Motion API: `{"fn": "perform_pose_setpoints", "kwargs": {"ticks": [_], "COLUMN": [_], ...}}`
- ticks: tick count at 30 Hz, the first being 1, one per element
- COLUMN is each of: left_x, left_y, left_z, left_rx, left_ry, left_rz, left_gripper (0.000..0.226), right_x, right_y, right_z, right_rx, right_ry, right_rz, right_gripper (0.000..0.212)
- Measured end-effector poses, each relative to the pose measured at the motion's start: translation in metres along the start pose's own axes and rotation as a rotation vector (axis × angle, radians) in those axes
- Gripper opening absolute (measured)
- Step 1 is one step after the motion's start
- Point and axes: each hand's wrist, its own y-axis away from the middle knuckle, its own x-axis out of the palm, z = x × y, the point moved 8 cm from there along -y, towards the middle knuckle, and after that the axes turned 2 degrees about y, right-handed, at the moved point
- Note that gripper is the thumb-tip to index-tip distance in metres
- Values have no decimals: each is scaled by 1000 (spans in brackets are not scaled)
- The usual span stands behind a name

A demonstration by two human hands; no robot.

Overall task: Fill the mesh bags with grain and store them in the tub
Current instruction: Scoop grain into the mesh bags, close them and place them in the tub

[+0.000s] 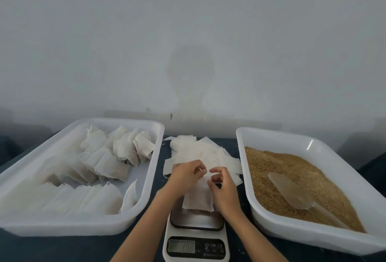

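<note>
A filled white mesh bag [198, 198] stands on the kitchen scale [196, 241] in the middle. My left hand [184, 176] and my right hand [222, 188] pinch the bag's top edge from either side, fingers curled. The white tub [154, 170] on the left holds several filled mesh bags [108, 157] in rows. On the right, a second white tub [246, 178] holds brown grain [292, 170] with a translucent scoop [292, 192] lying in it.
A loose pile of empty mesh bags [200, 153] lies on the dark table behind the scale, between the two tubs. A pale wall rises directly behind the table. The scale's display [181, 246] faces me at the front edge.
</note>
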Motion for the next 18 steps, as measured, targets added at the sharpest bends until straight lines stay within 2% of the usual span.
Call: {"fn": "perform_pose_setpoints", "kwargs": {"ticks": [5, 9, 12, 14, 15, 18], "left_x": [-14, -28, -46, -59, -65, -71], "left_y": [15, 30, 39, 43, 43, 35], "left_z": [-17, -25, -41, -58, -66, -98], "left_rx": [164, 207, 235, 266, 279, 331], "left_ry": [-36, -112, -111, -60, -4, 279], "left_rz": [-106, -114, -198, -271, -299, -327], "left_gripper": [15, 11, 14, 19, 20, 24], "right_x": [-5, -13, -22, -31, -36, -65], "right_y": [7, 16, 25, 33, 37, 41], "right_z": [13, 32, 48, 57, 60, 63], "right_rx": [-30, -72, -104, -125, -135, -105], "right_ry": [-62, -140, -259, -331, -349, -411], "right_rz": [-23, -36, -42, -19, -11, -68], "right_gripper": [21, 22, 18, 21, 29, 50]}}
